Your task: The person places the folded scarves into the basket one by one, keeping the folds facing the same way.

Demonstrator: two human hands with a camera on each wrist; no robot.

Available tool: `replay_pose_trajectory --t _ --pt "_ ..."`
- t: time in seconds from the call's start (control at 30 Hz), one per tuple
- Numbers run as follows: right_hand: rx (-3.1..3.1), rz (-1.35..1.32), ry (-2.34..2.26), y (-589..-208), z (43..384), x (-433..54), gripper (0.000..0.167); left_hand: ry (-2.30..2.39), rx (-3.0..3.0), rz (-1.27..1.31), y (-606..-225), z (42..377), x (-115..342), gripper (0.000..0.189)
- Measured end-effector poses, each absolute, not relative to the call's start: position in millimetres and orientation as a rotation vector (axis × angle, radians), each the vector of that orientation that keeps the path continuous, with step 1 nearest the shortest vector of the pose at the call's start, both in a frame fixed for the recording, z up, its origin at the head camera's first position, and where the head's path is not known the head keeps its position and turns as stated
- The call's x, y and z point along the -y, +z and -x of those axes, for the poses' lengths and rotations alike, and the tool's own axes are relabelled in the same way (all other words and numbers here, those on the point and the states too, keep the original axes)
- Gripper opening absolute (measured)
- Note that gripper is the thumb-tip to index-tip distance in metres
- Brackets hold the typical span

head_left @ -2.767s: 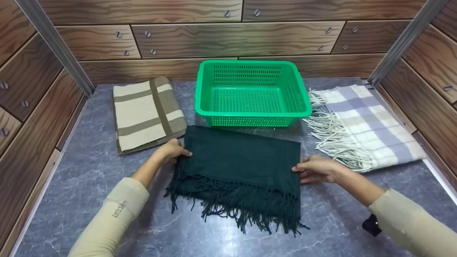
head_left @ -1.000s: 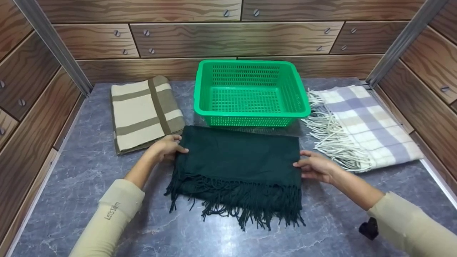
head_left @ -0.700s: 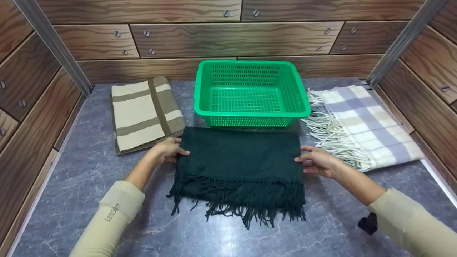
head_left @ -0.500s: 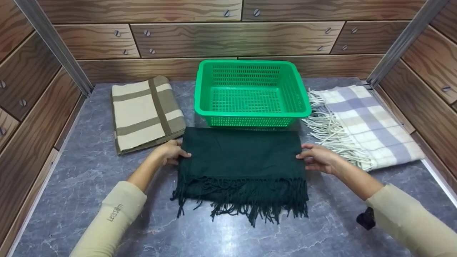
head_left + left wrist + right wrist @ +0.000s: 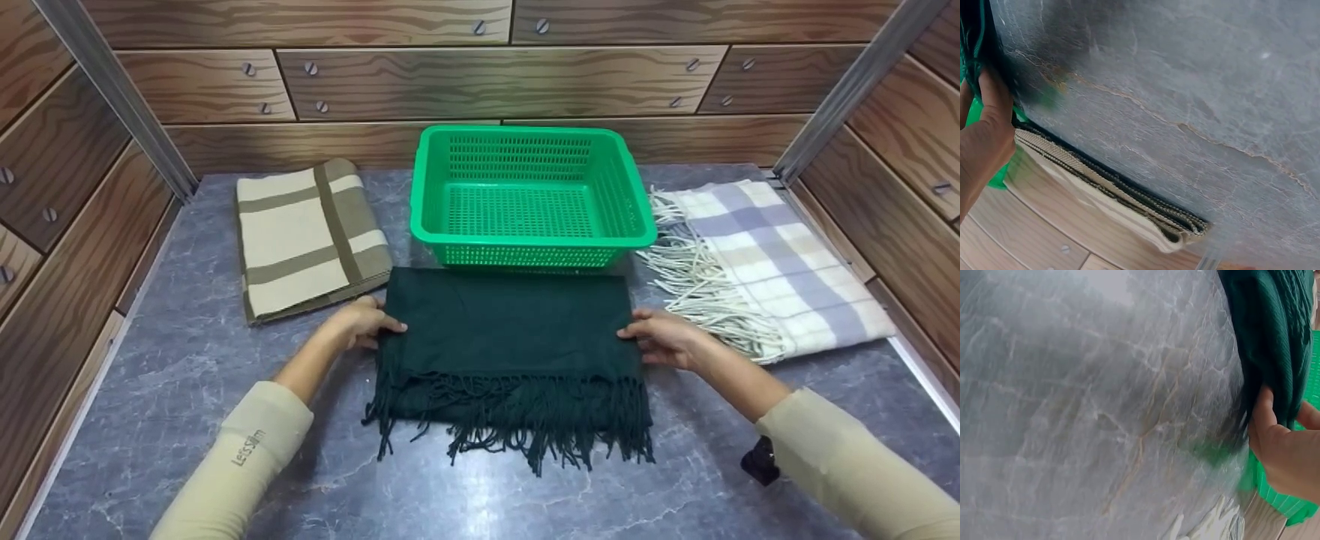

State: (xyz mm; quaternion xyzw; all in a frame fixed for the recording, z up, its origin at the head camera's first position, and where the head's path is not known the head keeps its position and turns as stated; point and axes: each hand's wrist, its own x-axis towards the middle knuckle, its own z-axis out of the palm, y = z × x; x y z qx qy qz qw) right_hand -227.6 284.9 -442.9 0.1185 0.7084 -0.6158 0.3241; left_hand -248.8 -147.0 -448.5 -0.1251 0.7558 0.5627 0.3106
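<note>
A dark green fringed scarf lies folded in front of the green basket, its tassels toward the person. My left hand holds its left edge, thumb on top and fingers underneath. At the opposite edge my right hand pinches the cloth the same way. In the right wrist view the scarf's folded layers run between the thumb and fingers of the right hand. The left wrist view shows the left hand at the scarf's dark edge.
A green plastic basket stands behind the scarf with nothing in it. To the left lies a folded beige and brown striped cloth. A white and lavender plaid scarf with pale fringe is at the right. Wood-patterned walls enclose the grey marbled table.
The scarf has turned slightly, so its far edge now runs nearly parallel to the basket. It has shifted a little to the right, with both hands staying at its sides.
</note>
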Motion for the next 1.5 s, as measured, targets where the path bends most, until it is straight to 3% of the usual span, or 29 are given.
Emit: replay_pose_trajectory --t 0.1,0.33,0.87,1.5 --pt "-1.843 -0.318 -1.641 -441 226 -285 0.083 1.512 -1.979 0.331 -448 249 146 0.07" --pt "-1.801 -0.324 -1.742 -435 221 -284 0.075 1.572 -1.948 0.315 -446 247 149 0.075" --pt "-1.836 -0.302 -1.724 -413 216 -279 0.084 1.597 -1.928 0.234 -429 244 154 0.082" --pt "-1.793 -0.257 -1.796 -391 210 -280 0.084 1.668 -1.888 0.198 -405 237 159 0.083"
